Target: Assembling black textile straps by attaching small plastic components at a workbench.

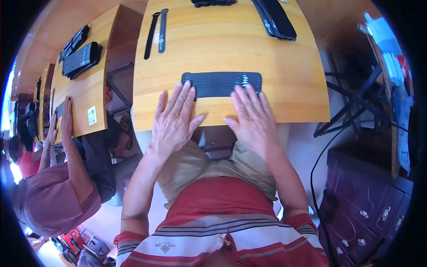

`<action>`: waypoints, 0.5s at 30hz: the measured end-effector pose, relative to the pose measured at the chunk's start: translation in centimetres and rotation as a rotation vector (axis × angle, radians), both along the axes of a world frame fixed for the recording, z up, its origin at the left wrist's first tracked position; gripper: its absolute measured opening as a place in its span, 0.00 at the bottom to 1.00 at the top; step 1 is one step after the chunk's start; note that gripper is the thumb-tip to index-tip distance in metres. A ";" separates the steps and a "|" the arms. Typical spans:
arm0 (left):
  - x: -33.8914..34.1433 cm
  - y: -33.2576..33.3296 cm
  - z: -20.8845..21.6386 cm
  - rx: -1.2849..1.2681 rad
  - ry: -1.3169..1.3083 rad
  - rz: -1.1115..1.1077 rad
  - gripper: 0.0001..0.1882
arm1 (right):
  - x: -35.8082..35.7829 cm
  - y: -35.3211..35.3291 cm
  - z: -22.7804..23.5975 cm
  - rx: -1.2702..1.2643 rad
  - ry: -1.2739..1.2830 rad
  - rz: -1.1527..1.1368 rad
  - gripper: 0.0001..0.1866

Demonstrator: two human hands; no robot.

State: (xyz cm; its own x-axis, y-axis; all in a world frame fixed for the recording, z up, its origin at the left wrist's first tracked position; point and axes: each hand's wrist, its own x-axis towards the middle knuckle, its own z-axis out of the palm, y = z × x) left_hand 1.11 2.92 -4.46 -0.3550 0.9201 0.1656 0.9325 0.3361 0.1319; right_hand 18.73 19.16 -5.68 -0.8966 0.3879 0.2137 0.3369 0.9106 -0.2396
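Note:
Before me on the wooden table lies a row of black straps (213, 84), side by side, with small white marks near the right end. My left hand (174, 116) rests flat with its fingers spread, fingertips at the left end of the row. At the right end, over the white marks, lie the fingertips of my right hand (253, 116), its fingers also stretched out. Neither hand grips anything. Toward the table's far left are a single black strap (151, 36) and a grey strap (163, 31), lying apart from the row.
A stack of black straps (275, 20) lies at the table's far right, and another black bundle (213, 2) at the far edge. Left, a co-worker (58, 200) sits at another table (95, 100) holding strap stacks (82, 60). A dark drawer cabinet (360, 200) stands at right.

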 end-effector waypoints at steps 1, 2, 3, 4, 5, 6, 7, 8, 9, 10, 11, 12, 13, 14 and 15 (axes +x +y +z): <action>-0.8 -0.6 0.1 -0.025 0.011 0.008 0.34 | 0.2 0.4 0.3 0.010 -0.016 -0.025 0.35; -1.2 -1.4 0.2 -0.088 -0.038 0.004 0.36 | 0.8 0.6 0.1 0.002 -0.020 -0.036 0.36; -1.7 -1.7 0.2 -0.071 -0.064 -0.014 0.36 | 1.0 0.9 0.0 0.003 -0.020 -0.029 0.35; -1.8 -2.0 0.3 -0.057 -0.093 -0.037 0.36 | 1.5 1.0 0.1 0.000 -0.024 -0.026 0.35; -2.0 -2.1 0.5 -0.052 -0.059 -0.050 0.34 | 1.5 1.2 0.6 -0.020 0.014 -0.019 0.31; -2.1 -2.2 0.6 -0.037 -0.089 -0.047 0.33 | 1.5 1.6 0.8 -0.057 0.064 -0.010 0.29; -2.3 -2.2 0.7 -0.022 -0.119 -0.044 0.32 | 1.1 1.8 1.0 -0.093 0.113 -0.001 0.27; -2.6 -2.3 0.7 0.035 -0.135 -0.029 0.30 | 0.6 2.1 1.5 -0.022 0.214 -0.006 0.20; -2.6 -2.2 0.7 0.037 -0.129 -0.027 0.30 | -0.2 2.2 1.8 -0.020 0.220 -0.003 0.20; -2.7 -2.2 0.7 0.077 -0.143 -0.008 0.29 | -1.3 2.3 2.1 -0.116 0.285 -0.013 0.17; -2.7 -2.2 0.6 0.119 -0.157 0.010 0.28 | -2.7 2.4 2.3 -0.213 0.348 -0.023 0.14; -2.7 -2.1 0.5 0.125 -0.155 0.012 0.28 | -4.7 2.6 2.4 -0.126 0.442 0.042 0.11; -2.7 -2.1 0.4 0.182 -0.168 0.029 0.27 | -6.7 2.2 2.8 -0.179 0.433 0.084 0.11; -2.8 -2.0 0.3 0.239 -0.183 0.047 0.25 | -8.7 1.8 3.3 -0.232 0.422 0.127 0.10; -2.8 -2.0 0.3 0.342 -0.245 0.064 0.22 | -10.9 1.5 3.3 -0.229 0.395 0.185 0.10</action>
State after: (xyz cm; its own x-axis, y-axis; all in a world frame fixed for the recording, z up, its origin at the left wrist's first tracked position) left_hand -1.65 0.91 -4.18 -0.4765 0.8017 0.3608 0.8384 0.2909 0.4609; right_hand 7.83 20.67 -2.36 -0.8222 0.3070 0.4793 0.0176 0.8554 -0.5177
